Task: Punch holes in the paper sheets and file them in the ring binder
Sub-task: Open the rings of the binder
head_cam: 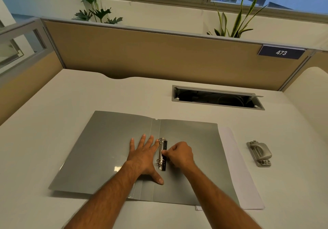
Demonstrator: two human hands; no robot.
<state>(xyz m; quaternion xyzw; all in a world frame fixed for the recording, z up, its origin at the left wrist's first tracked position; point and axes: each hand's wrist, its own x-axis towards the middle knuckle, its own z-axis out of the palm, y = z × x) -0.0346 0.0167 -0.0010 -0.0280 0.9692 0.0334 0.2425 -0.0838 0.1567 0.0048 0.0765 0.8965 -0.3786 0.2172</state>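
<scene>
A grey ring binder (99, 150) lies wide open on the white desk. Its metal ring mechanism (162, 153) runs along the spine in the middle. My left hand (144, 156) rests flat with fingers spread on the left cover, just beside the rings. My right hand (180, 153) is curled, pinching the mechanism from the right side. White paper sheets (241, 172) lie partly under the binder's right cover, sticking out at its right edge. A grey metal hole punch (259, 154) sits on the desk to the right of the sheets.
A rectangular cable opening (217, 98) with a raised lid is set in the desk behind the binder. A beige partition (150, 54) with a "473" sign (281, 52) closes the back; plants stand behind it.
</scene>
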